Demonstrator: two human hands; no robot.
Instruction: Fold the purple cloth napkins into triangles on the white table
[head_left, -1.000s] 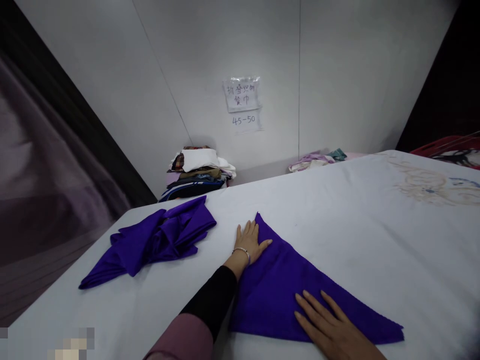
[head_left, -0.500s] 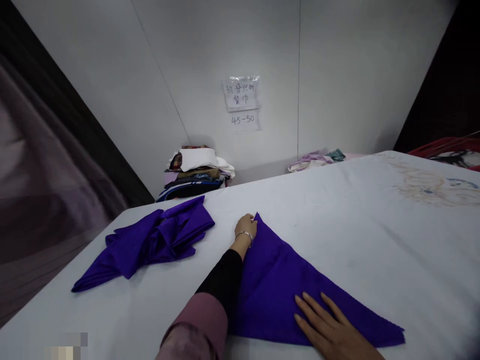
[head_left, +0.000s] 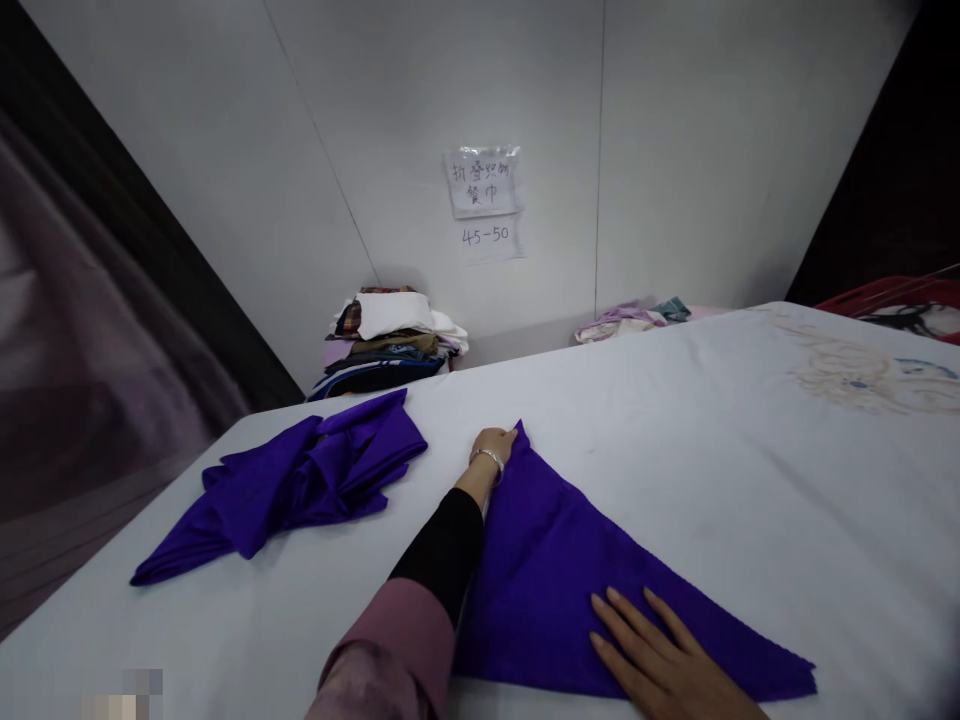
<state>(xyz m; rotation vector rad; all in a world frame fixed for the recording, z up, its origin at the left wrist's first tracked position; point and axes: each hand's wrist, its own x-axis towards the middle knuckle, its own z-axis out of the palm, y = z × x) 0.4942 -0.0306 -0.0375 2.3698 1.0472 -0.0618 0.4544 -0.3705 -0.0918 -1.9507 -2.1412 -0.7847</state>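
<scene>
A purple cloth napkin lies folded as a triangle on the white-covered table. My left hand, with a silver bracelet at the wrist, pinches the napkin's far corner, which rises slightly between the fingers. My right hand rests flat with fingers spread on the lower right part of the napkin. My left forearm and sleeve pass along the napkin's left edge and hide part of it. To the left, a crumpled heap of purple cloth sits apart from both hands.
A stack of folded clothes stands beyond the table's far edge by the wall. More fabrics lie farther right there. A paper sign hangs on the wall. The white tablecloth carries a faint print at the right.
My left hand has pulled the napkin's far corner slightly, and the corner now bunches in its grip. My right hand stays flat in nearly the same place.
</scene>
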